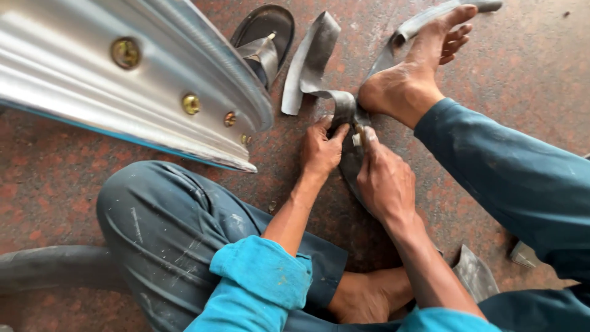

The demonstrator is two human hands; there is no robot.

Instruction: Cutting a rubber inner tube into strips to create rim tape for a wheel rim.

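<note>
You sit on the reddish stone floor [541,55] with a strip of grey rubber inner tube [310,61] stretched out in front of you, and the work in hand looks like holding that strip flat while you treat or cut one spot on it. Your right foot [412,74] stands on the far run of the strip and pins it to the floor, so the rubber lies taut between the foot and your hands. Your left hand [321,150] presses down on the strip just beside the heel, fingers curled together with the thumb on the rubber. Your right hand [384,181] is touching the same place from the other side, its thumb and forefinger pinching a small pale object [357,136]; it is too small to say what it is, perhaps a blade or a valve piece. The two hands are almost touching, with the object between them. To your left a polished metal wheel rim [123,74] with brass spoke nipples leans over your raised left knee [153,209], and a dark sandal [264,34] lies beyond it, just beside the free end of the strip. A dark rubber tyre [55,267] curves along the floor at your left. Judging from this, the next move calls for steady pressure from foot and left hand so the rubber does not slip, and a small, controlled motion of the right fingertips, kept clear of your left thumb.
</note>
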